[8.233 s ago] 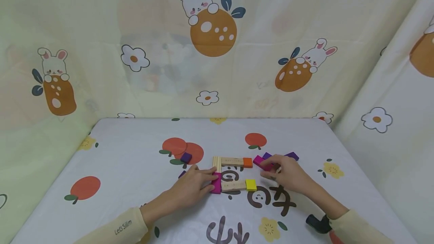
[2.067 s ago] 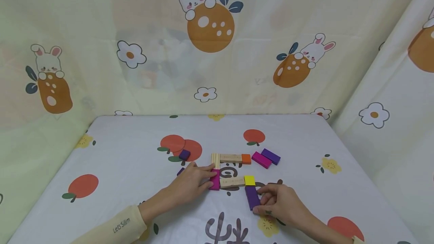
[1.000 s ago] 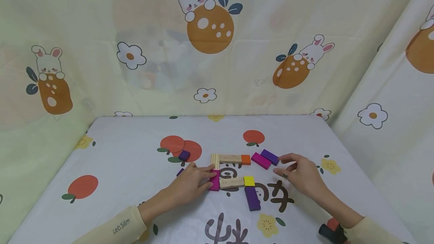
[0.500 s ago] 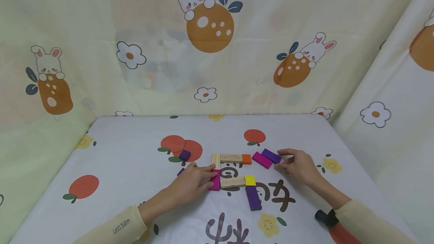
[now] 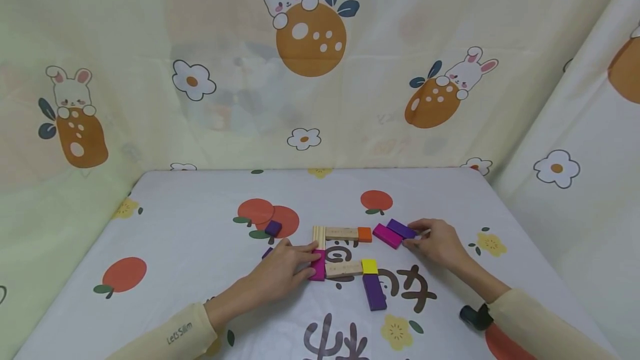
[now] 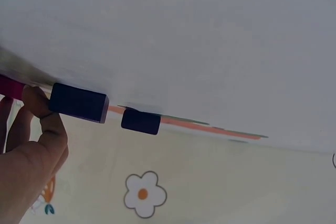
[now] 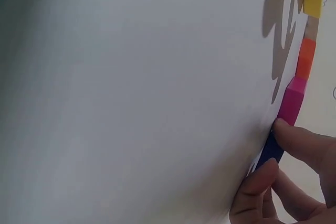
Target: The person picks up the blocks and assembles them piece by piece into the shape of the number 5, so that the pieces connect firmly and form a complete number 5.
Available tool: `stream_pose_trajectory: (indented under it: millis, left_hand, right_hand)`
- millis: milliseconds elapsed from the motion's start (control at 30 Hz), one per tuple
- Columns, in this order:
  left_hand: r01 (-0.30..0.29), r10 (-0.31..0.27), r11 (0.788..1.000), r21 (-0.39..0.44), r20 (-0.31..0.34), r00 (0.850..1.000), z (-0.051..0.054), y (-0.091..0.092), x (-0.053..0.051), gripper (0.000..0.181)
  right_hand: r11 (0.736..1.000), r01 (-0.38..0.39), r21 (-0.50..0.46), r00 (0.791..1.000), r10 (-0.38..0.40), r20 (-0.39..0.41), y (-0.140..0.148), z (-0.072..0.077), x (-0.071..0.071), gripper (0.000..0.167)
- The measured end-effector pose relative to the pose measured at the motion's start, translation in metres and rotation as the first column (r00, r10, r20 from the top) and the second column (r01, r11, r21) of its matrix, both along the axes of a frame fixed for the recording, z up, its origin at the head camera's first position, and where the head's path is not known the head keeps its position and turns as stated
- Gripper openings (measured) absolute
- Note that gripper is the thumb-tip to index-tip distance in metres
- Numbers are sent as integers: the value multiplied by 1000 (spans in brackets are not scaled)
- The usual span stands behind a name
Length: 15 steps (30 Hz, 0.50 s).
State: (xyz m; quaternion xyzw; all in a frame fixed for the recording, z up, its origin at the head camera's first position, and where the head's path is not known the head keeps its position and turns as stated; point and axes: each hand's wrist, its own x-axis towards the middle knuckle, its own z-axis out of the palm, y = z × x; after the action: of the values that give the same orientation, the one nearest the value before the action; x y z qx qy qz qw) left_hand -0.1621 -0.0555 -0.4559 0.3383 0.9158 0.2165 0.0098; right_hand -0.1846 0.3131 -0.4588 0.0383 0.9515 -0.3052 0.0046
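Note:
In the head view, my left hand (image 5: 275, 275) holds the magenta block (image 5: 318, 265) at its left side, fingertips along it. A ridged pale wood block (image 5: 318, 236) lies end to end behind it. Two plain wooden blocks (image 5: 342, 233) run rightward, capped by an orange block (image 5: 365, 234) and a yellow block (image 5: 369, 266). From the yellow one a purple block (image 5: 374, 292) extends toward me. My right hand (image 5: 437, 241) pinches another purple block (image 7: 271, 150) between thumb and fingers, beside a loose magenta block (image 5: 387, 235).
Left of the row lie two dark purple blocks, one (image 5: 273, 229) on the printed fruit and one (image 6: 80, 102) close to my left hand. A black wrist device (image 5: 475, 317) sits at my right cuff. A printed cloth covers the table (image 5: 200, 226); patterned curtains stand behind and beside it.
Earlier my right hand set a purple block against the yellow block and let go. It then moved back to the right and has closed onto another purple block. My left hand stays put.

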Motion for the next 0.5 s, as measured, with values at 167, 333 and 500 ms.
stream_pose_trajectory:
  millis: [167,333,500]
  left_hand:
    - [-3,3,1000,-1,7,1000,-1,2,0,40]
    - [-12,13,1000,-6,15,1000,-2,2,1,40]
    - [-16,16,1000,2,29,999,0,1,1,40]
  right_hand:
    - [1000,27,3,1000,-27,-7,3,2,4,43]
    - [998,56,-5,998,-56,-3,5,6,12,46]
    - [997,67,-44,997,-65,44,5,14,25,50]
